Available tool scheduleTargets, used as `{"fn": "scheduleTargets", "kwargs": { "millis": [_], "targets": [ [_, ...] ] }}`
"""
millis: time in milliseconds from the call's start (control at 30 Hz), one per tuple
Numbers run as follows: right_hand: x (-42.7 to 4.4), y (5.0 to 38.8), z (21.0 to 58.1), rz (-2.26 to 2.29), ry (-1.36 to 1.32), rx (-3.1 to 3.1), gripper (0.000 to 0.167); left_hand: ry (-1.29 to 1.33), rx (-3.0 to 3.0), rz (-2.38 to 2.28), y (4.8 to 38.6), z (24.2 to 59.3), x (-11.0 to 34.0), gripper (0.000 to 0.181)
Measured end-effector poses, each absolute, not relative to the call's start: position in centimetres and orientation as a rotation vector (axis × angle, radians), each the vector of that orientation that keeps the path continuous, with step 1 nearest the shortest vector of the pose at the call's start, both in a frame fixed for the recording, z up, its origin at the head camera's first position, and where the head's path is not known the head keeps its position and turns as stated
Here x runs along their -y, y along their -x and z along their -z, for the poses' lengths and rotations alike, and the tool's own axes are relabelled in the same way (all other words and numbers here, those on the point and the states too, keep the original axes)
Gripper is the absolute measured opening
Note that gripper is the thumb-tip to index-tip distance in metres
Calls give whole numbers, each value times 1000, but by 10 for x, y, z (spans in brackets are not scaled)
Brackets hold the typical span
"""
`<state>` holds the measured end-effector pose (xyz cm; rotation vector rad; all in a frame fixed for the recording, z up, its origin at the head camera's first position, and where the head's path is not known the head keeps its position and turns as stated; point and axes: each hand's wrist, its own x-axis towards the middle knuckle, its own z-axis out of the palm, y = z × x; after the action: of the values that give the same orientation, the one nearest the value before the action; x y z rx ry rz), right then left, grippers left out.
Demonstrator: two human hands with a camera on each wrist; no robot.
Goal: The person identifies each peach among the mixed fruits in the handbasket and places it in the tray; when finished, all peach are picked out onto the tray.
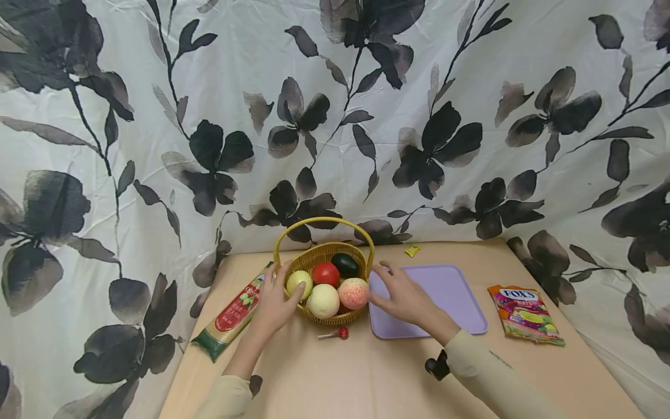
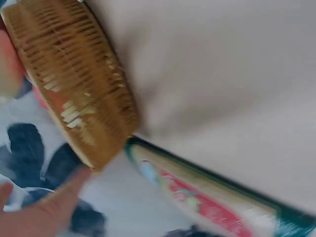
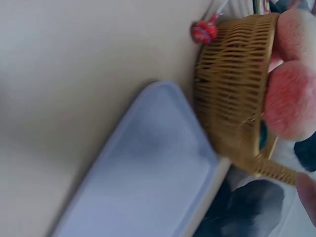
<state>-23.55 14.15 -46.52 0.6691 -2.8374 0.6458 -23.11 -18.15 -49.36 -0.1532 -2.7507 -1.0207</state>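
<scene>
A woven basket (image 1: 314,318) with a tall arched handle (image 1: 324,220) stands toward the back of the table. In it lie a red round fruit (image 1: 325,273), a dark oval one (image 1: 345,265), a pinkish peach (image 1: 354,293), a cream round one (image 1: 323,301) and a yellow-green one (image 1: 299,283). My left hand (image 1: 275,301) is at the basket's left side, fingers extended by the handle's base. On the opposite side my right hand (image 1: 407,297) spreads its fingers by the rim, over the tray's edge. Whether either hand presses on the wicker is unclear.
Left of the basket lies a long green-and-beige packet (image 1: 235,314). A red lollipop (image 1: 342,333) lies in front. Right are a lilac tray (image 1: 445,297) and a Fox's candy bag (image 1: 526,314). A small yellow wrapped sweet (image 1: 412,250) lies behind; a floral curtain (image 1: 335,163) hangs beyond.
</scene>
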Motion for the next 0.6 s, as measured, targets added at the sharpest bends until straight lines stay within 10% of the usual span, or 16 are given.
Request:
{"fn": "scheduleTargets", "kwargs": {
  "millis": [600],
  "targets": [
    [-93, 246, 438, -614, -972, 2976, 51, 42, 2847, 1502, 242, 546, 219, 101]
  ]
}}
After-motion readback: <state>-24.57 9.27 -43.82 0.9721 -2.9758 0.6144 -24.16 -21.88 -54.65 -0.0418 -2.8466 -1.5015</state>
